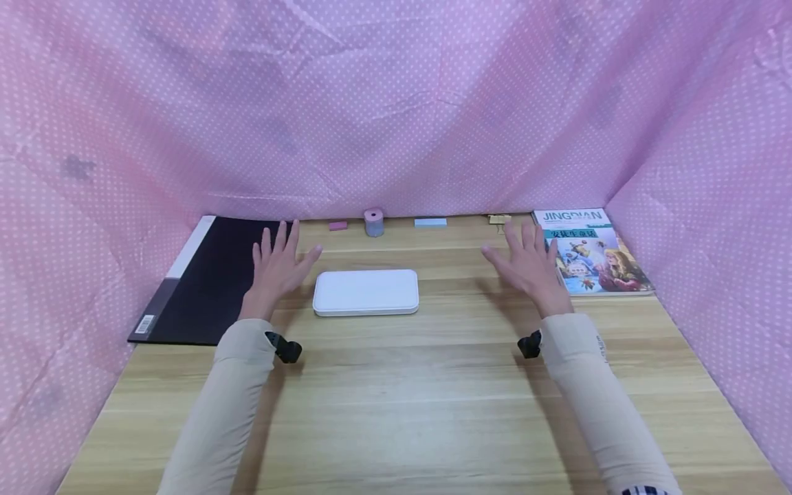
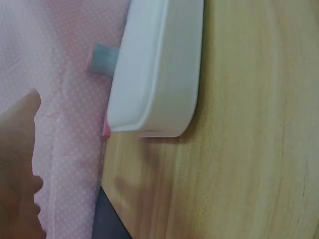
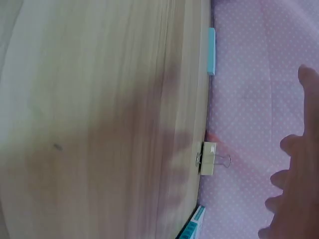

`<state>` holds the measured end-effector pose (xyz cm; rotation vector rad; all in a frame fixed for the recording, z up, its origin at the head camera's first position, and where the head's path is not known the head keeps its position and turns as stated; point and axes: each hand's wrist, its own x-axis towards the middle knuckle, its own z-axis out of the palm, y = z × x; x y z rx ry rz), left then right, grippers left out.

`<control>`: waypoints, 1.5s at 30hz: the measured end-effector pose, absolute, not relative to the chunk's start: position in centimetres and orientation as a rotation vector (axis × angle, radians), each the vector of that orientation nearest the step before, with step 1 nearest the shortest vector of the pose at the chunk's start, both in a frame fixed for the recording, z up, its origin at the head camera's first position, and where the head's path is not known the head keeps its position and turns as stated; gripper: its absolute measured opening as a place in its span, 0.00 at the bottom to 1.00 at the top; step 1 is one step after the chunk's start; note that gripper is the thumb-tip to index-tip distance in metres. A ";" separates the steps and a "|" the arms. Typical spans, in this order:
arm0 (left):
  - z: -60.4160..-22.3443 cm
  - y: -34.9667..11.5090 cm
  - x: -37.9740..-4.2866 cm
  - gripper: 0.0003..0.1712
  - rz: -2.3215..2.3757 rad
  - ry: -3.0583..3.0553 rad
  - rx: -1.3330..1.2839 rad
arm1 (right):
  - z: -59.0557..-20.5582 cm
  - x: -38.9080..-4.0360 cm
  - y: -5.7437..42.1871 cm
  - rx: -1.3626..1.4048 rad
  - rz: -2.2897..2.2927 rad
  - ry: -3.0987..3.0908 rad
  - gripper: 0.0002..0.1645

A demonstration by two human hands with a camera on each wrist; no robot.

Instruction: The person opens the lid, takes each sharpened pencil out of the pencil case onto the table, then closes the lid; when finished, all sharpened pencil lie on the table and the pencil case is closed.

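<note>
A white rounded box with a lid [image 1: 366, 293] lies on the wooden table between the two hands. To its left my left hand [image 1: 276, 269] hovers with fingers spread, holding nothing, in front of a black folder [image 1: 213, 282]. The left wrist view shows the box [image 2: 162, 69] close up, its end facing the camera. My right hand [image 1: 527, 268] is raised with spread fingers on the right, also holding nothing, beside a picture-covered book [image 1: 597, 258]. Part of that book is hidden behind its fingertips. In the right wrist view the hand [image 3: 299, 169] appears at the edge.
Along the table's back edge sit a small pink block [image 1: 337, 225], a roll [image 1: 374, 223] with pale pink top, a light blue strip [image 1: 430, 223] and a yellowish binder clip [image 1: 499, 220]. A pink dotted curtain [image 1: 396, 110] closes off the back and sides.
</note>
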<state>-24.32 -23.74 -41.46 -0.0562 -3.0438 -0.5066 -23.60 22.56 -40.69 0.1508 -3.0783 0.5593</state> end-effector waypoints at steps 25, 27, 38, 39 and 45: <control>-45.7 -21.0 -19.5 0.55 -1.524 -2.911 -0.062 | -45.2 -22.0 10.0 0.770 1.253 -2.976 0.52; -46.2 -20.7 -19.2 0.60 -1.436 -2.941 -0.099 | -45.3 -21.8 9.2 0.766 1.242 -3.013 0.52; -47.2 -20.0 -19.1 0.66 -1.238 -2.934 -0.176 | -45.3 -21.3 8.4 0.788 1.248 -3.055 0.60; -47.2 -20.0 -19.1 0.67 -1.231 -2.934 -0.174 | -45.4 -21.3 8.4 0.796 1.242 -3.051 0.60; -47.6 -20.0 -19.0 0.68 -1.215 -2.918 -0.168 | -45.8 -21.3 8.4 0.763 1.227 -3.042 0.60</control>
